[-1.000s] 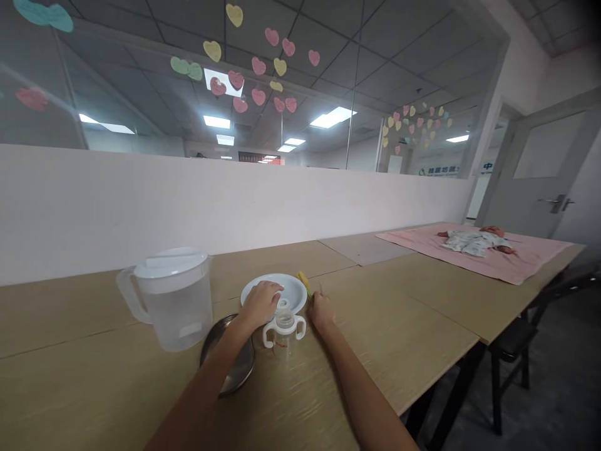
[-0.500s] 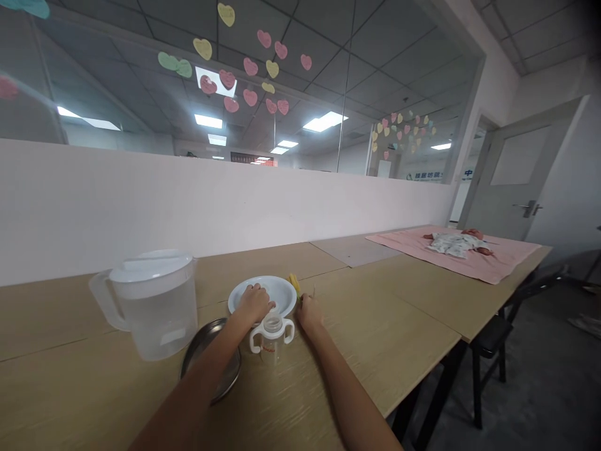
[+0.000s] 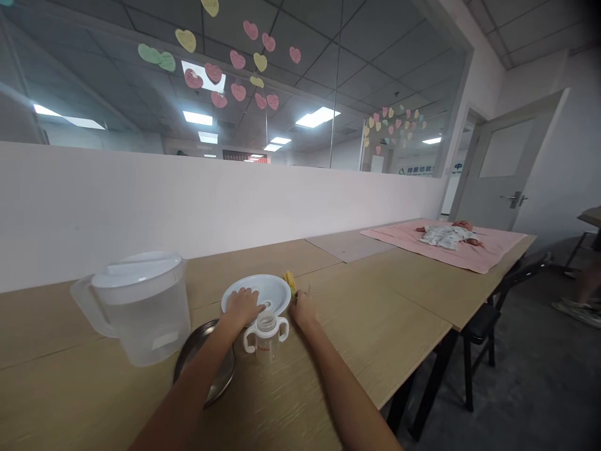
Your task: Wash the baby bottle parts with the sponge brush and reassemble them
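White and round, the shallow plate (image 3: 280, 289) lies on the wooden table (image 3: 366, 319) under our left hand (image 3: 244, 307), its fingers slightly spread, though we cannot tell whether they grip anything. Our right hand (image 3: 305, 309) curls its fingers by a slim yellow-and-green object (image 3: 290, 281), their pinch unclear to us, while a clear, two-handled bottle (image 3: 267, 341) stands upright just before the plate.
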Motion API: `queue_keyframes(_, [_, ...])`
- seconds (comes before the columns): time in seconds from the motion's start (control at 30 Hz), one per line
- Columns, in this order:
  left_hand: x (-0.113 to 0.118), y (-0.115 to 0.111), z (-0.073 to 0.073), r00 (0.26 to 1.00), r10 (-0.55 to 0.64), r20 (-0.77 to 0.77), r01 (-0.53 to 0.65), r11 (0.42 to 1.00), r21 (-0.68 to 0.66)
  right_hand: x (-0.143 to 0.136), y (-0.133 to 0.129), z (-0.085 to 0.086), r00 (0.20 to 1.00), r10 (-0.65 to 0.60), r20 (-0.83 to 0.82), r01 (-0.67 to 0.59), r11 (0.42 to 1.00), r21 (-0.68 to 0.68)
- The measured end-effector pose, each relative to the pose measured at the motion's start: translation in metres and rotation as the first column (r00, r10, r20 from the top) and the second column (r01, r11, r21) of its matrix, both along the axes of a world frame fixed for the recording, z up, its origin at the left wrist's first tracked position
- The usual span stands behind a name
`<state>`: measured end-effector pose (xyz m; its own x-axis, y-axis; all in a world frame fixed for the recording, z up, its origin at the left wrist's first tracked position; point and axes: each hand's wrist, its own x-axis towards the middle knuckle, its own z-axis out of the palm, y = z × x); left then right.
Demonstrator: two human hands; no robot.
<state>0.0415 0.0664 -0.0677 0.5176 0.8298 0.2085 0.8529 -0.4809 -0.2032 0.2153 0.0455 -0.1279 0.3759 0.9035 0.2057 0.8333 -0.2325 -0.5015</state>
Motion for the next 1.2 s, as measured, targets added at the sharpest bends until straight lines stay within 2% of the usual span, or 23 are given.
queue_keyframes(0.17, [0.000,0.006,-0.003,0.997,-0.047,0.056,0.048,0.999,-0.003,-0.001,0.000,-0.001,1.000,-0.004,-0.020,0.004,1.000,-0.001])
queue_keyframes(0.3, [0.000,0.001,0.000,0.983,-0.074,0.166,0.067,0.997,0.045,-0.001,0.001,-0.002,0.999,-0.021,-0.045,0.022,1.000,0.016])
queue_keyframes(0.43, [-0.004,-0.004,0.003,0.946,-0.060,0.318,0.041,0.997,0.065,0.000,0.000,-0.002,0.999,-0.024,-0.049,0.026,0.999,0.044])
queue_keyframes(0.6, [-0.012,-0.006,0.011,0.866,-0.002,0.501,-0.039,0.997,0.072,0.001,0.004,-0.007,0.999,-0.023,-0.043,0.027,0.995,0.096])
queue_keyframes(0.67, [-0.014,-0.007,0.017,0.775,-0.004,0.632,-0.042,0.997,0.058,0.002,0.007,-0.011,0.997,-0.065,-0.032,0.069,0.987,0.146])
queue_keyframes(0.7, [-0.015,-0.008,0.020,0.687,-0.010,0.727,-0.017,0.999,0.030,0.003,0.008,-0.013,0.995,-0.096,-0.019,0.098,0.980,0.176])
queue_keyframes(0.77, [-0.017,-0.012,0.027,0.413,0.023,0.911,0.090,0.994,-0.066,0.004,0.011,-0.017,0.985,-0.170,0.013,0.161,0.955,0.248])
queue_keyframes(0.83, [-0.018,-0.017,0.034,0.132,0.135,0.982,0.231,0.959,-0.163,0.006,0.013,-0.019,0.971,-0.237,0.024,0.215,0.915,0.341])
queue_keyframes(0.87, [-0.018,-0.020,0.038,0.028,0.198,0.980,0.287,0.937,-0.197,0.007,0.013,-0.020,0.965,-0.261,0.015,0.235,0.891,0.389])
queue_keyframes(0.93, [-0.017,-0.027,0.043,-0.116,0.291,0.950,0.372,0.899,-0.230,0.006,0.013,-0.019,0.962,-0.273,-0.026,0.252,0.843,0.476])
queue_keyframes(1.0, [-0.015,-0.032,0.046,-0.205,0.341,0.917,0.425,0.875,-0.231,0.005,0.011,-0.017,0.968,-0.238,-0.083,0.244,0.799,0.550])
queue_keyframes(1.07, [-0.013,-0.036,0.048,-0.242,0.367,0.898,0.446,0.864,-0.234,0.001,0.007,-0.012,0.978,-0.166,-0.127,0.209,0.758,0.618])
queue_keyframes(1.13, [-0.010,-0.039,0.049,-0.235,0.371,0.898,0.433,0.868,-0.245,-0.002,0.001,-0.006,0.986,-0.078,-0.147,0.158,0.717,0.679])
queue_keyframes(1.2, [-0.008,-0.041,0.050,-0.191,0.367,0.910,0.416,0.870,-0.264,-0.006,-0.005,0.001,0.987,-0.009,-0.160,0.124,0.677,0.726])
